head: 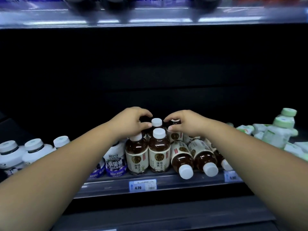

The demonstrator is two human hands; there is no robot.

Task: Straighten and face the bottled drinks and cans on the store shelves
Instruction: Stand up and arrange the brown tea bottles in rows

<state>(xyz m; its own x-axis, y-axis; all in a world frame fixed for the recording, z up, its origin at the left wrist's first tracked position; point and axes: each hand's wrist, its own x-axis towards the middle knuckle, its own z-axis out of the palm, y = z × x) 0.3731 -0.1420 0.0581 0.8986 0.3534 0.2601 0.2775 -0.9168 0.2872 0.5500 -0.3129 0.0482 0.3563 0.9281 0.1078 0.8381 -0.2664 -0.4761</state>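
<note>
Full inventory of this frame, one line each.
upright tea bottles: at least four, brown with cream labels, shelf centre
tipped tea bottles: three, same, lying right of those, caps forward
white bottles: several, white with purple labels, shelf left
pale bottles: several, green caps, shelf right, some fallen
price tags: two, blue-white, shelf rail
upper shelf: one, grey, top, goods blurred
left grip: bare hand, curled over upright tea bottles, hold hidden
right grip: bare hand, pinching rear tea bottle by neck
</note>
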